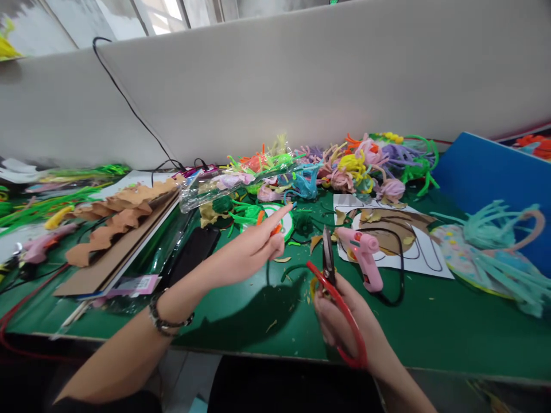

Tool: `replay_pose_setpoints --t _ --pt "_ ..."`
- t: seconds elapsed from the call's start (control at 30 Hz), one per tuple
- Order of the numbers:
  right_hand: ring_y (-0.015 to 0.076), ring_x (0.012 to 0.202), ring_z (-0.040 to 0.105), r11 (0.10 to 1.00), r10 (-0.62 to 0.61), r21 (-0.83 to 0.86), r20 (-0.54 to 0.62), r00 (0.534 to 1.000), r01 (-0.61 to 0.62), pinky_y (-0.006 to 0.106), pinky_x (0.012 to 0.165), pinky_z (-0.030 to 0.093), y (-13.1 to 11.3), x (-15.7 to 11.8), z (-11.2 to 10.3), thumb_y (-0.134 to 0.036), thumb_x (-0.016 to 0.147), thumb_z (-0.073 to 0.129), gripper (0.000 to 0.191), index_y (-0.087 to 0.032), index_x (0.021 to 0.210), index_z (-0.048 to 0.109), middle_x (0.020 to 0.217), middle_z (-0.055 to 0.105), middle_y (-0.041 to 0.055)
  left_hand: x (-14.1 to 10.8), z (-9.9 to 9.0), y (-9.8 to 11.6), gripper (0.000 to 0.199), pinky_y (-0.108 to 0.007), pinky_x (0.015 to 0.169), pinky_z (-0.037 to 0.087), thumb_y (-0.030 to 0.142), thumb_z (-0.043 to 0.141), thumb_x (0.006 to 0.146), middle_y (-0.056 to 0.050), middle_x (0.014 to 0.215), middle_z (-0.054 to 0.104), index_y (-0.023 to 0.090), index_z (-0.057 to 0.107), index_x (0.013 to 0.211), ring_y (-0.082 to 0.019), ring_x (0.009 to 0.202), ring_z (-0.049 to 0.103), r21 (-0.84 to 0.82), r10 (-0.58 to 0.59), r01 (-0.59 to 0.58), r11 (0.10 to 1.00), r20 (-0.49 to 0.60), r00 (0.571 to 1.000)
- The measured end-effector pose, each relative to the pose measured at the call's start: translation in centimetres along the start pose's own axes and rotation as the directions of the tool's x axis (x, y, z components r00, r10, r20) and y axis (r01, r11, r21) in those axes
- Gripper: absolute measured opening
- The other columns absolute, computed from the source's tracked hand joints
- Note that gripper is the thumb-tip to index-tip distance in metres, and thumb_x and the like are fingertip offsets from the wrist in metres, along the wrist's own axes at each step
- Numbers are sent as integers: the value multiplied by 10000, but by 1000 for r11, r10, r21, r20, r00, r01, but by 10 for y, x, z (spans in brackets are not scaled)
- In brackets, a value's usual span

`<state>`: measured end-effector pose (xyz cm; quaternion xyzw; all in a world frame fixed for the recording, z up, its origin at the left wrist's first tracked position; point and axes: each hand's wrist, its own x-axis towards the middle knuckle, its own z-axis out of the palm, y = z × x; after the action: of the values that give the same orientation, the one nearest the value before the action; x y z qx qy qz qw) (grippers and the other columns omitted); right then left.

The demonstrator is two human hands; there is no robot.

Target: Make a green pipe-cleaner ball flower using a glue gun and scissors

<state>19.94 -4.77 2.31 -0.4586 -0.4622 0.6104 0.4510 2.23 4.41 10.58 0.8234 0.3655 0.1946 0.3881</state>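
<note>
My left hand [260,249] reaches over the middle of the table with its forefinger stretched out and the other fingers curled. Between thumb and fingers shows a bit of orange pipe cleaner [276,230]; most of it is hidden. Just behind lies a white disc with a green fuzzy rim [287,221], partly covered by the hand. My right hand [346,312] grips red-handled scissors [328,258], blades pointing away from me and nearly together. A dark green pipe cleaner [297,268] curves between the hands. Right of the scissors rests a pink glue gun [365,258].
Bundles of coloured pipe cleaners [353,166] line the wall. To the left lie stacked cardboard [116,252], a black phone-like slab [193,252] and another pink glue gun [47,244]. A white sheet with cutouts [430,258], a teal-tasselled piece [491,252] and a blue board [495,178] are right.
</note>
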Motion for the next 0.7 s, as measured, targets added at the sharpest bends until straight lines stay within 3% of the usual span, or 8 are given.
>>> replay_pose_setpoints --t 0.07,0.13,0.23,0.4,0.57,0.7 --pt "6 361 346 997 9 73 -28 1000 -7 139 334 288 2 0 -1 -472 747 585 323 -198 764 416 577 387 -93 -1 -1 6 493 -227 616 390 302 294 899 11 707 498 136 265 1362 -103 634 445 89 -7 7 996 -3 1000" --pt "-3 369 333 990 7 140 -37 999 -1 126 332 278 4 1 -2 -438 717 636 328 -198 745 414 591 394 -91 -2 -2 11 402 -236 688 406 272 309 893 -24 838 550 158 440 1256 -116 743 495 111 14 -21 994 68 998" --pt "11 354 376 963 -88 249 -81 993 106 146 338 324 5 5 -3 -398 705 661 313 -206 758 419 590 454 -82 -1 0 14 320 -224 740 405 194 314 886 -28 894 588 168 588 1050 -115 823 525 129 103 -123 984 150 983" --pt "28 341 434 883 -299 286 -272 915 373 167 370 393 -9 14 2 -310 697 684 262 -192 744 455 560 506 -72 0 14 18 252 -170 550 362 184 372 878 33 621 559 166 612 952 -74 565 493 211 121 -134 968 69 990" --pt "28 342 428 891 -310 257 -254 916 373 164 375 416 -24 18 13 -316 764 610 190 -176 694 502 513 514 -64 -2 23 23 201 -148 534 356 182 432 869 34 600 621 150 628 845 -59 530 518 240 132 -146 960 71 989" --pt "24 315 391 893 -289 253 -313 905 373 146 325 370 -25 20 20 -330 719 646 191 -180 715 528 453 472 -88 -5 27 21 205 -152 515 345 219 437 877 26 653 658 155 629 842 -56 513 515 302 153 -154 941 25 988"
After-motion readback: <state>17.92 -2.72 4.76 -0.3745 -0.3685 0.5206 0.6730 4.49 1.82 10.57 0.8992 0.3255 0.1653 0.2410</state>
